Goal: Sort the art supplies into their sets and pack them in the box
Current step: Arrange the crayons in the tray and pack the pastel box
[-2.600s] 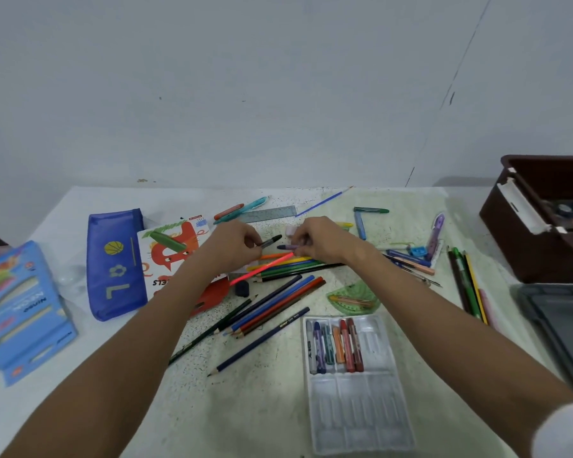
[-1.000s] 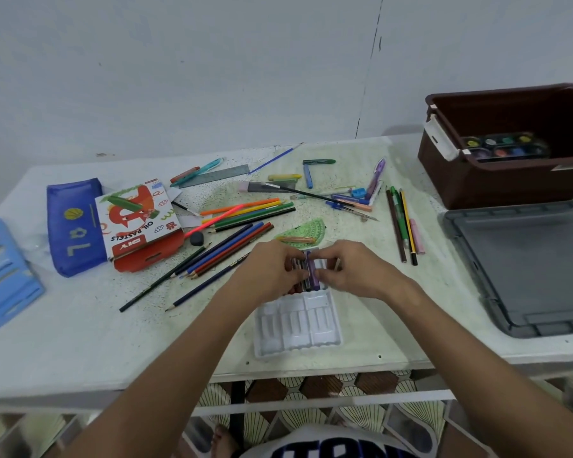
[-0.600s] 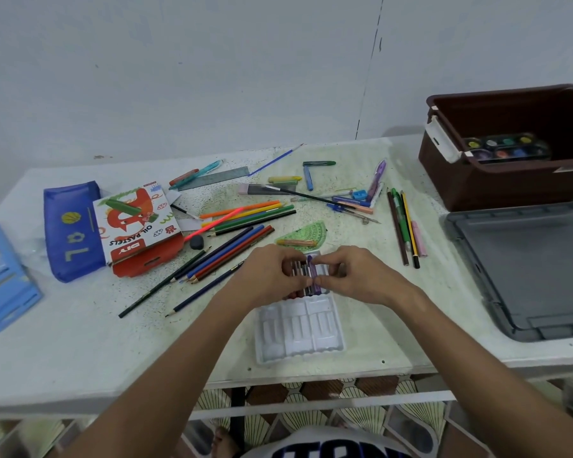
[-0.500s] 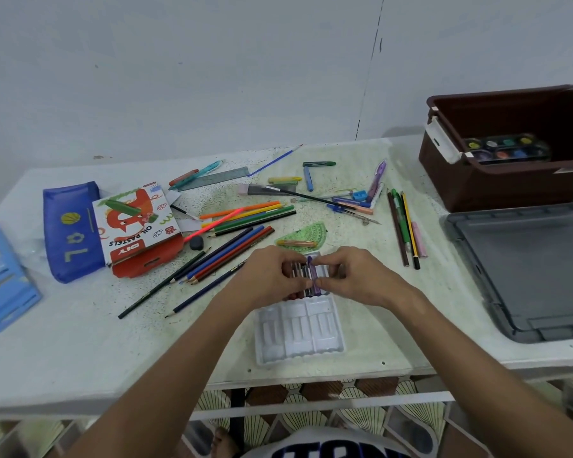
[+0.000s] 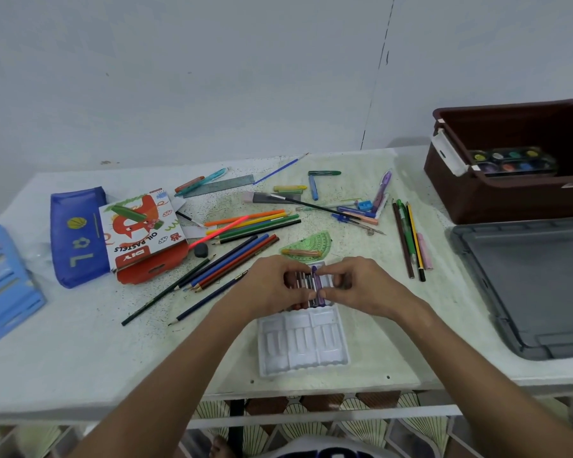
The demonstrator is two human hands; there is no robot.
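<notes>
A white plastic pastel tray (image 5: 303,345) lies near the table's front edge, with several oil pastels in its far half. A purple pastel (image 5: 317,285) stands slightly raised among them. My right hand (image 5: 354,289) pinches it at both ends. My left hand (image 5: 275,285) rests curled on the tray's far left part, touching the pastels there. The oil pastels box (image 5: 139,233) lies open at the left. Coloured pencils (image 5: 235,259) are scattered beyond my hands. The brown box (image 5: 510,193) at the far right holds a watercolour palette (image 5: 510,161).
A blue pencil case (image 5: 76,236) and a blue packet (image 5: 4,282) lie at the left. A grey lid (image 5: 536,285) lies at the right. A green protractor (image 5: 308,244), a ruler (image 5: 219,186), a paintbrush (image 5: 288,200), pens and more pencils (image 5: 409,239) lie on the far table.
My hands came back from the pile at the far table to the tray with the purple pastel. Over the last second they have stayed at the tray, hardly moving.
</notes>
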